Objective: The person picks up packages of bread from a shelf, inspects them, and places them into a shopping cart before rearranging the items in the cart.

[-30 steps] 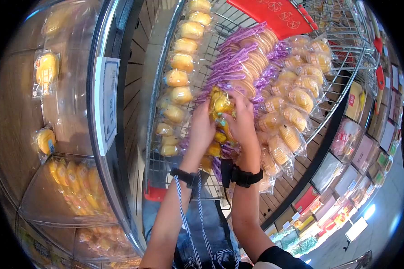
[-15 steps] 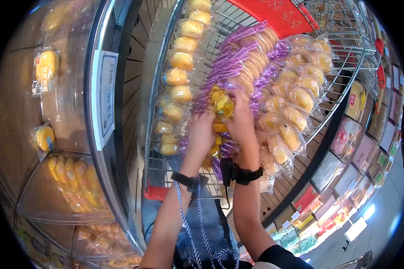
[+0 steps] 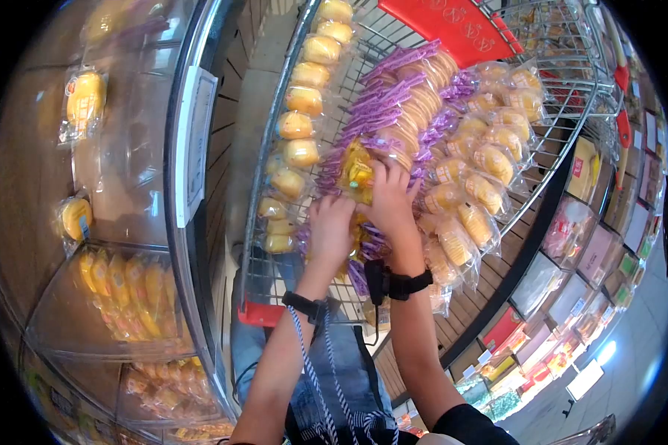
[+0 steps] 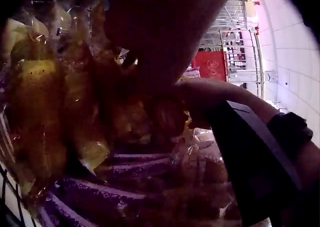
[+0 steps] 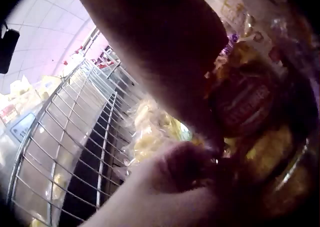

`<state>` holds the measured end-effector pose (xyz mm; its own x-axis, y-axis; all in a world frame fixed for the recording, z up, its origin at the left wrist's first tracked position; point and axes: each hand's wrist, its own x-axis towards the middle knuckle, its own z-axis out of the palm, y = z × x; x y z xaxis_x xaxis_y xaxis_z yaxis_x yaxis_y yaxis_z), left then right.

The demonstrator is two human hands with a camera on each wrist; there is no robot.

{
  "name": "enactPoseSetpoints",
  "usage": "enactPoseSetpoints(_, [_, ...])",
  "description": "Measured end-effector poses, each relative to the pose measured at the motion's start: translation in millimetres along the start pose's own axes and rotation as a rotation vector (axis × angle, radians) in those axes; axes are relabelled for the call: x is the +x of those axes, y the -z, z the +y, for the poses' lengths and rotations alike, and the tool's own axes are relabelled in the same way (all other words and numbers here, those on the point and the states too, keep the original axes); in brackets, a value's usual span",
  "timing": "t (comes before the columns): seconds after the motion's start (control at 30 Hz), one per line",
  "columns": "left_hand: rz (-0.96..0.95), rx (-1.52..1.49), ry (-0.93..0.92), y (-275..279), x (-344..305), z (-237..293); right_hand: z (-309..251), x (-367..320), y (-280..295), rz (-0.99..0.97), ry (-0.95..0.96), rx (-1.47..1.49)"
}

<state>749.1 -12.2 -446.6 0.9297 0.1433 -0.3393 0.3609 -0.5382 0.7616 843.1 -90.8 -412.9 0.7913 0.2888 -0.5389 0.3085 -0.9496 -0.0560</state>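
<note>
Both hands are over the middle of a wire shopping cart (image 3: 553, 178). My right hand (image 3: 391, 202) holds a yellow-wrapped packet (image 3: 357, 165), fingers curled over its right side and thumb low. Lower and to the left, my left hand (image 3: 332, 228) has its fingers bent down among more yellow packets. In the dark left wrist view, yellow packets (image 4: 37, 102) stand beside purple wrappers (image 4: 100, 192). I cannot tell whether the left fingers grip a packet. Just beyond the hands lies a stack of round flat cakes (image 3: 416, 107) in purple-edged wrappers.
Wrapped small cakes (image 3: 302, 100) line the cart's left side; several rows of wrapped cakes (image 3: 493, 159) fill the right. A red panel (image 3: 449, 30) crosses the far end. On the left stands a display shelf with a price tag (image 3: 195, 148) and clear bins (image 3: 126, 297).
My left hand has drawn down and left, away from the upper packet. The right hand's fingers have shifted onto its right side. The view has turned slightly.
</note>
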Motion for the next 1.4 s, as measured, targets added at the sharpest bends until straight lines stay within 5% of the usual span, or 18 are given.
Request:
enactPoseSetpoints(0.13, [0.039, -0.104, 0.016, 0.7, -2.0, -9.0, 9.4, -0.8, 9.3, -0.424, 0.027, 0.141])
enactPoseSetpoints(0.53, [-0.005, -0.079, -0.06, 4.9, -0.9, -11.8, 25.9, 7.1, -12.0, 0.044, 0.168, 0.145])
enactPoseSetpoints(0.8, [-0.101, 0.033, -0.076, -0.3, -6.5, -10.8, -3.1, -0.9, 0.3, 0.017, 0.037, -0.112])
enactPoseSetpoints(0.9, [0.058, -0.036, 0.067, 4.1, -5.1, -5.6, -3.7, -3.5, 2.3, -0.033, 0.01, -0.093])
enactPoseSetpoints(1.1, [-0.019, 0.313, -0.205, 15.8, 8.1, 5.0, 20.4, 2.8, -14.7, 0.005, 0.052, 0.119])
enactPoseSetpoints(1.4, [-0.026, 0.318, -0.145, 1.2, 1.6, 2.8, 22.4, 11.1, -31.1, 0.096, 0.162, 0.063])
